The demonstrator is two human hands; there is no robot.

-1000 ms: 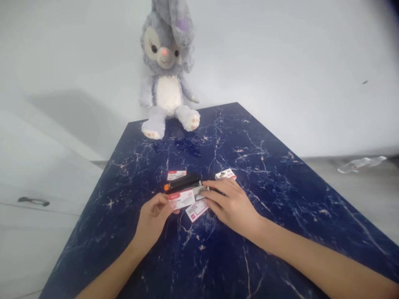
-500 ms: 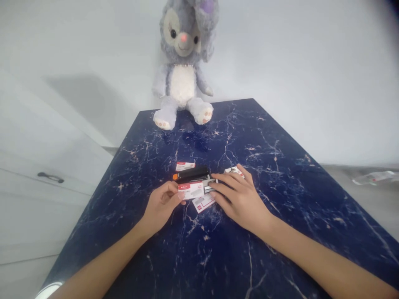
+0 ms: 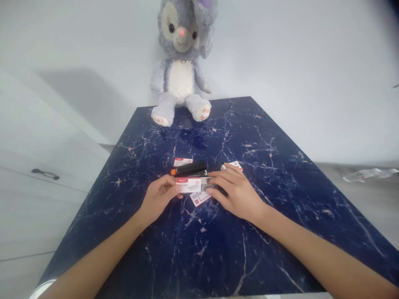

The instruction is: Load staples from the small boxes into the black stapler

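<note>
My left hand (image 3: pixel 159 195) pinches the left end of a small red-and-white staple box (image 3: pixel 188 185) between thumb and fingers, the printed side towards me. At the box's right end, my right hand (image 3: pixel 236 191) has its thumb and fingertips closed on a strip of grey metal staples (image 3: pixel 206 187), partly hidden by the fingers. Just behind the box lies a black stapler (image 3: pixel 190 168) with an orange end. Beneath the held box, a white card-like box with red edging (image 3: pixel 199 198) rests tilted on the table.
Another red-and-white box (image 3: pixel 183 162) lies behind the stapler. A further white box (image 3: pixel 234 165) is half covered by my right hand. A grey plush toy (image 3: pixel 181 79) sits at the far edge of the blue marbled table (image 3: pixel 193 249). A white cabinet (image 3: pixel 37 203) stands at left.
The whole view has shifted slightly, so everything sits a little higher and further left. Both hands keep their grip, and the right fingers stay at the box's end.
</note>
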